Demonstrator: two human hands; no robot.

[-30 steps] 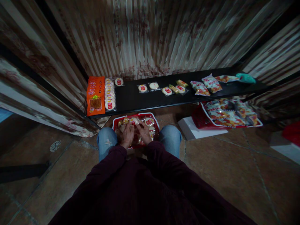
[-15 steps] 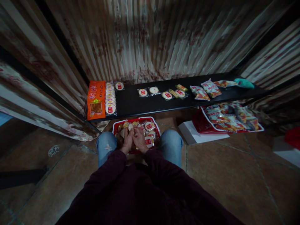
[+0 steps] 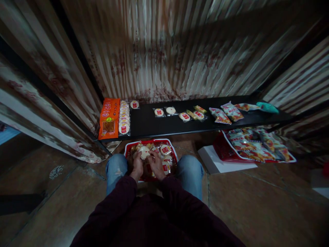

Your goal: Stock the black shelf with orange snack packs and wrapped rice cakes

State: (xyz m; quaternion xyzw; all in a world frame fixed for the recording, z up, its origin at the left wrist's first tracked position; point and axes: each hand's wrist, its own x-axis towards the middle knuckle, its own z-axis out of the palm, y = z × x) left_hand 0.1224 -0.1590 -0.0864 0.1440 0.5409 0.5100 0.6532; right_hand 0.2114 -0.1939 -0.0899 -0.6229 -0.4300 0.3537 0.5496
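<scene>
A red basket [image 3: 173, 151] of round, clear-wrapped cakes with red labels sits on the floor between my knees. Both hands are inside it. My left hand [image 3: 137, 165] and my right hand [image 3: 155, 163] close together around a wrapped round cake [image 3: 144, 152] held just above the pile. Other cakes [image 3: 165, 149] lie loose around my fingers. Dark sleeves cover both arms.
A low black shelf [image 3: 154, 125] runs ahead, with an orange packet [image 3: 109, 116], a row of cakes [image 3: 124, 116], scattered cakes [image 3: 184, 116] and snack bags [image 3: 226, 113]. A second red basket [image 3: 257, 145] of snack bags sits on a white box [image 3: 223, 164]. Corrugated metal walls surround.
My hands went from spread over the cakes to drawn together, and now lift one round cake between them. The view has tilted up slightly.
</scene>
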